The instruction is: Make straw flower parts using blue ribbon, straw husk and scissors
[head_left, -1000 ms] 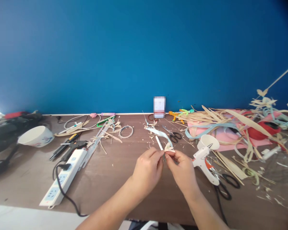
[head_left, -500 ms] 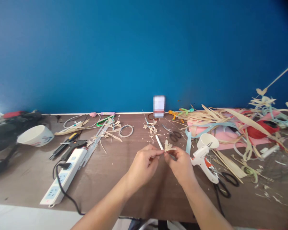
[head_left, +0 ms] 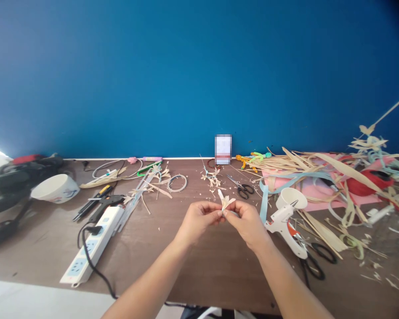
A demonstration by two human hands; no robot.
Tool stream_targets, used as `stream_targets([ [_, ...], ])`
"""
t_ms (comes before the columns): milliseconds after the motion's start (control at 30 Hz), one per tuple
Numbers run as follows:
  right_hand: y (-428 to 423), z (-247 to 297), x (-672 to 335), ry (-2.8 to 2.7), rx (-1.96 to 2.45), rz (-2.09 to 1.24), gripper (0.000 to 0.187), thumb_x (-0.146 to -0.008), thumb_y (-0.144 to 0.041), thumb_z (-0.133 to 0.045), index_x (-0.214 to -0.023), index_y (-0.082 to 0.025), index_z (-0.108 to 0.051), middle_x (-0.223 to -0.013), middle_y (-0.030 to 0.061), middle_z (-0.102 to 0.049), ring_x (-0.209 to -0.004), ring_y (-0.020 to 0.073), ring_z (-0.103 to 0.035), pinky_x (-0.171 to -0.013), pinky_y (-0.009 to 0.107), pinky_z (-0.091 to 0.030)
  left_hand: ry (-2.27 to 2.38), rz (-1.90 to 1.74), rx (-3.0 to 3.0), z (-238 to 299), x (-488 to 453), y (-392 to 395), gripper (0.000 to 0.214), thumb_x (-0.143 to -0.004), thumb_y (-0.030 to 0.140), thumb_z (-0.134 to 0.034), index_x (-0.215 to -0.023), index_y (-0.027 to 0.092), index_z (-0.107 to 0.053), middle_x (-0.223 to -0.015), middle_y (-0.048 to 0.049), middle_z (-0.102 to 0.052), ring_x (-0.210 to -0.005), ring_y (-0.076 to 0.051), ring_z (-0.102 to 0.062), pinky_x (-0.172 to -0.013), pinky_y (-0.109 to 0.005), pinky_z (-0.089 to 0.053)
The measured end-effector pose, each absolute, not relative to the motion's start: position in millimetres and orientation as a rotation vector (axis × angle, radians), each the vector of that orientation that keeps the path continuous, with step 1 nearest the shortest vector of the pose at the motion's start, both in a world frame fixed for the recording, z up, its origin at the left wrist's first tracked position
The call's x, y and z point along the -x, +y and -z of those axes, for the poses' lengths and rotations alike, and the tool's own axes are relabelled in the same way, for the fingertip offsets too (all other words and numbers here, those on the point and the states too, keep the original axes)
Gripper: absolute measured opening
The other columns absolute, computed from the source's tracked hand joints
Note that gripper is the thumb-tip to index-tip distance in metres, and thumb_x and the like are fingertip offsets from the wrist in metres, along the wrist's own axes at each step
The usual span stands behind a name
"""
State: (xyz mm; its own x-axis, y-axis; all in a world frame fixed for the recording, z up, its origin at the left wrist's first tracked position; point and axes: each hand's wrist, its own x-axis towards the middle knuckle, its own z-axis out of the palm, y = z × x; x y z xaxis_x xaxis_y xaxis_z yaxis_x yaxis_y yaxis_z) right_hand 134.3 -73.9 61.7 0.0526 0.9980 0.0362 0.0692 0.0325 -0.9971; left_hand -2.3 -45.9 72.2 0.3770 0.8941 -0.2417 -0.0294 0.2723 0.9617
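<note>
In the middle of the head view, my left hand (head_left: 202, 218) and my right hand (head_left: 244, 221) meet at their fingertips. Both pinch the base of a small cream flower (head_left: 226, 203) made of dried leaf strips, its petals pointing up. Just behind it a white pen-like stick (head_left: 220, 194) shows, partly hidden by the flower and fingers. Beyond my hands lie scissors (head_left: 244, 188) with dark handles and a small leaf-strip flower sprig (head_left: 211, 178). A white glue gun (head_left: 286, 226) rests to the right of my right hand, by a white cup (head_left: 291, 199).
On the left are a power strip (head_left: 92, 248) with a black cord, a black glue gun (head_left: 104, 207), a white bowl (head_left: 55, 189) and clear glue sticks (head_left: 133, 204). Dried leaf strips (head_left: 306, 161) and ribbons heap on the right. A blue wall (head_left: 186, 79) closes the back.
My hands have drawn together around the flower, which now stands more upright between both sets of fingertips. The whole view has shifted slightly.
</note>
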Motion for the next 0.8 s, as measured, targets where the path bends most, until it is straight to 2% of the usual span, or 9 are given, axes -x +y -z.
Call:
stream_targets([
  [367, -68, -63, -134, -1.434, 1.422, -0.842, 0.009, -0.071, -0.021, -0.050, -0.064, -0.018, -0.055, -0.063, -0.0002, -0.062, -0.063, 0.0156, -0.059, -0.061, 0.025, -0.044, 1.006, -0.858, -1.025, -64, -2, -44, 0.025, -0.059, 0.029, -0.069, -0.077, 0.012, -0.066, -0.066, -0.0044, -0.065, -0.062, -0.012, -0.059, -0.057, -0.021, -0.044],
  [800, -62, -55, -133, -1.511, 1.447, -0.753, 0.006, -0.068, -0.018, -0.050, -0.067, -0.020, -0.056, -0.066, -0.0012, -0.060, -0.064, 0.0149, -0.056, -0.061, 0.024, -0.042, 0.959, -0.773, -0.900, -53, 3, -34, 0.027, -0.054, 0.028, -0.073, -0.072, 0.010, -0.066, -0.065, -0.0051, -0.064, -0.060, -0.011, -0.059, -0.052, -0.017, -0.042],
])
